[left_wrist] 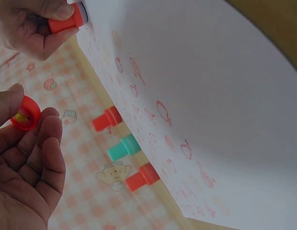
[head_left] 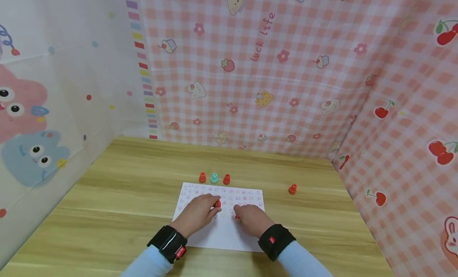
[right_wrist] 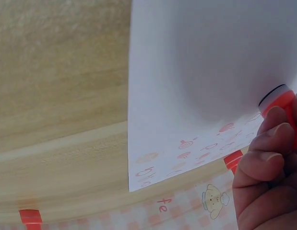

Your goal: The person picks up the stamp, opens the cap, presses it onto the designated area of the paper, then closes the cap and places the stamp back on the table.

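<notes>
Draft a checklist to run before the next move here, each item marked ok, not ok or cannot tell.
1. Stamp gripped: ok, in the right hand.
2. Cap off the paper: ok, held in the left hand.
3. Blank room on the paper: ok, prints lie on the far part; the near part looks bare.
4. Spare stamps off the paper: ok, three beyond it, one to the right.
5. Stamp touching the paper: cannot tell.
6. Stamp inked: cannot tell.

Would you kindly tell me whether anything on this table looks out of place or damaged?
Only mildly: one red stamp sits alone right of the paper, apart from the three stamps lined up along its far edge. I see no spill or damage.
</notes>
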`<state>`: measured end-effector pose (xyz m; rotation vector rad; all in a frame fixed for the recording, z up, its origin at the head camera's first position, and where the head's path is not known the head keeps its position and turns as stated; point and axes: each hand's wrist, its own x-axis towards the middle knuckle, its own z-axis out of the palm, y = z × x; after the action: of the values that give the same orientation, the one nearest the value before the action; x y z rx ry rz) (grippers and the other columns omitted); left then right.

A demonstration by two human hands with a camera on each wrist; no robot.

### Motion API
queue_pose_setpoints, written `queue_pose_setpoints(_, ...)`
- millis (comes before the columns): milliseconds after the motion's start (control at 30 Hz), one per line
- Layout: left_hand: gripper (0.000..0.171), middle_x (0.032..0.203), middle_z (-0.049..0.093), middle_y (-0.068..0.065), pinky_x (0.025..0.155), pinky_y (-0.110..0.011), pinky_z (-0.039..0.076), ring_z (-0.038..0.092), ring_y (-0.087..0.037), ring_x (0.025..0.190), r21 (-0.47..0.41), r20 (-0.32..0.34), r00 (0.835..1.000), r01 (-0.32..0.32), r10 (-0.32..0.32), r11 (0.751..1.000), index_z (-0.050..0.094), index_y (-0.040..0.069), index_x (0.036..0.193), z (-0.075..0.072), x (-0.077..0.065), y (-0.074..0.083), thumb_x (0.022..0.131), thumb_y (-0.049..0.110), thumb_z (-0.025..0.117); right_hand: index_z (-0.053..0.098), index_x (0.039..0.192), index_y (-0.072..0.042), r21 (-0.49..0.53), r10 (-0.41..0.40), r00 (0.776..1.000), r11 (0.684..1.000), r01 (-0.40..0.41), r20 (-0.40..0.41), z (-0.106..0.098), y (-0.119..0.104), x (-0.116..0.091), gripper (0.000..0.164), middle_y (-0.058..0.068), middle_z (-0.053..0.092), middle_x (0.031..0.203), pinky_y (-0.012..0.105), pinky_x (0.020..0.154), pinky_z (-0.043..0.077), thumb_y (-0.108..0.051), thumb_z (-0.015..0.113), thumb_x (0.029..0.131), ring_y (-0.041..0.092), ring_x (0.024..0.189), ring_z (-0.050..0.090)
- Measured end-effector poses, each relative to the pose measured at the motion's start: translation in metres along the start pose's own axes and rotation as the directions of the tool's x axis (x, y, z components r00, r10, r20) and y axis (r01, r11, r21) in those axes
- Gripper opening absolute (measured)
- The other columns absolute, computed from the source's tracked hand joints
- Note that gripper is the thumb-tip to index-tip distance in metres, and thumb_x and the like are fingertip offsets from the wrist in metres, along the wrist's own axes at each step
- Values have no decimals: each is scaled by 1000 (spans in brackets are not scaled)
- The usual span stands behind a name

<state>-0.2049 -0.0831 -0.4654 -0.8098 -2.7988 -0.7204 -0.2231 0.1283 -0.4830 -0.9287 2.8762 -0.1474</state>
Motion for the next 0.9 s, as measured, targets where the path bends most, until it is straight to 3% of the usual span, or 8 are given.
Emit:
queue_pose_setpoints(533,31,89,66,0,78,-36,53,59,-13,79,-1,8,999,39,-39,999,67,0,118,-2,-1,3,93,20,71,60,102,-11,34,26,1000,999,-26,1,-3,1,-3,12,-3,60,73,29,70,52,-15,69,94,13,63,51)
queue_pose_setpoints(700,33,89,66,0,79,-37,53,60,-14,80,-1,19,998,53,-53,999,66,0,120,-2,-2,3,93,19,71,61,101,-11,101,83,996,992,-80,-26,-5,8,-4,15,-4,55,72,28,65,45,-19,71,93,15,65,50)
queue_pose_setpoints(900,35,91,67,-2,80,-37,53,60,-14,80,-13,34,997,75,-74,997,65,0,122,-3,-2,4,93,19,71,61,101,-11,274,168,982,952,-139,-84,-15,13,-7,17,-2,57,78,28,65,45,-19,73,92,16,69,52)
